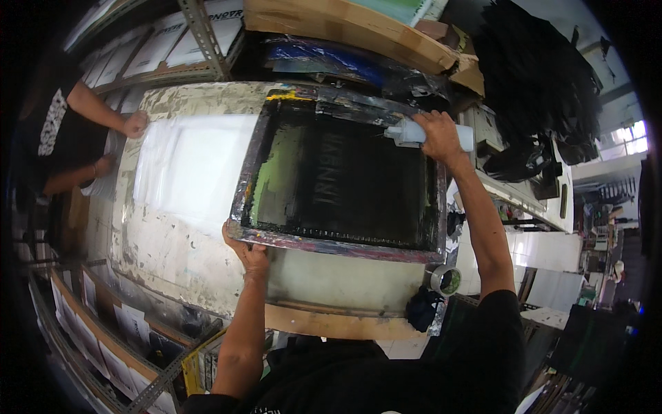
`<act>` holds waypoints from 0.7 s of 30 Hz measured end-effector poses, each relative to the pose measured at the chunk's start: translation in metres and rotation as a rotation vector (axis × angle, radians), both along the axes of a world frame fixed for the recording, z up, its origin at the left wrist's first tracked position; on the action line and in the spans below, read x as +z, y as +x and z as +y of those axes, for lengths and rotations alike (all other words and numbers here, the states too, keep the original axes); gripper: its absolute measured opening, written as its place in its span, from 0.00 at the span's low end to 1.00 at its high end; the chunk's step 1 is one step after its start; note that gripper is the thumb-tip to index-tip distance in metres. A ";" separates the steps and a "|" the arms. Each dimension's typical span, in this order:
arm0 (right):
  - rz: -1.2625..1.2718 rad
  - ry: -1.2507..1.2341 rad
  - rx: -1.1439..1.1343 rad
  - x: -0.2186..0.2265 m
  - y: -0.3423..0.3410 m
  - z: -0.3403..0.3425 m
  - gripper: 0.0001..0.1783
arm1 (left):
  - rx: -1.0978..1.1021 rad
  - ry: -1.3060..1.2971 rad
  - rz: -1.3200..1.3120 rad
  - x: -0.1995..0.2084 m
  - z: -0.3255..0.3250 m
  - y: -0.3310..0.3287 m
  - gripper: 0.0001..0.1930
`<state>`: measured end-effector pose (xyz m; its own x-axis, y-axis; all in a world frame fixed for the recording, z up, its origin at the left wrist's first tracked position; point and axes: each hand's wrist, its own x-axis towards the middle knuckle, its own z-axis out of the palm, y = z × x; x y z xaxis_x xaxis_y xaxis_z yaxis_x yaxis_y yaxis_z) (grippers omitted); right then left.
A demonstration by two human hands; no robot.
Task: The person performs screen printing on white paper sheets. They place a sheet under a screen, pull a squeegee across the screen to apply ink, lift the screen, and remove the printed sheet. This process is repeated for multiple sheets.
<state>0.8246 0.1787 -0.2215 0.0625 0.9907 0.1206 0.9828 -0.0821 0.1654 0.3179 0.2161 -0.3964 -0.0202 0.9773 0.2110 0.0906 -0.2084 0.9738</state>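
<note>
Head view, working outward from the printing frame [345,251]. Sits over the table [183,259], stretching up and right from the left grip [247,250], with the right grip [441,134] near its far right corner. Curled around the near left corner with the left; closed around a pale bottle-shaped container [407,134] with the right. Can't tell if lying flat or tipped a bit.

Looks partway along, at a guess. Dark coat over most of the mesh [386,190], left of and below the right grip, faint lettering [329,169] showing through. Greenish strip [265,179] up from the left grip, so probably not covered edge to edge. No print visible on the white sheet [203,165], up and left of the left grip, so maybe left to do.

Texture-wise: slick black mesh with ragged edges, rails crusted in old paint, crinkly grey tape [352,107] left of the right grip. Scuffed, flaky off-white table. Below the right grip, a round tub [445,279] and crumpled dark rag [422,308]. Well left of both grips, a co-worker's hand [136,124] by the table edge.
</note>
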 end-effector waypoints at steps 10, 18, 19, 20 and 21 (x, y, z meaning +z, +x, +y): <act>0.387 0.614 -0.537 -0.021 0.103 -0.090 0.42 | 0.007 0.051 0.133 -0.009 0.002 -0.005 0.65; 0.318 1.014 -0.957 -0.088 0.117 -0.094 0.39 | -0.031 0.092 0.206 -0.003 0.001 -0.009 0.59; 0.264 0.958 -0.987 -0.090 0.121 -0.093 0.35 | -0.014 0.107 0.230 -0.004 0.003 -0.011 0.59; 0.406 0.760 -0.985 -0.079 0.117 -0.087 0.51 | -0.005 0.184 0.285 -0.008 0.004 -0.018 0.56; 0.543 0.561 -0.973 -0.074 0.114 -0.086 0.68 | -0.010 0.236 0.304 -0.009 0.004 -0.022 0.55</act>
<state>0.9389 0.0930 -0.2958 0.9143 0.3261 0.2403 0.4051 -0.7409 -0.5358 0.2955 0.2202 -0.4055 0.0869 0.9009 0.4253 0.3648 -0.4260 0.8279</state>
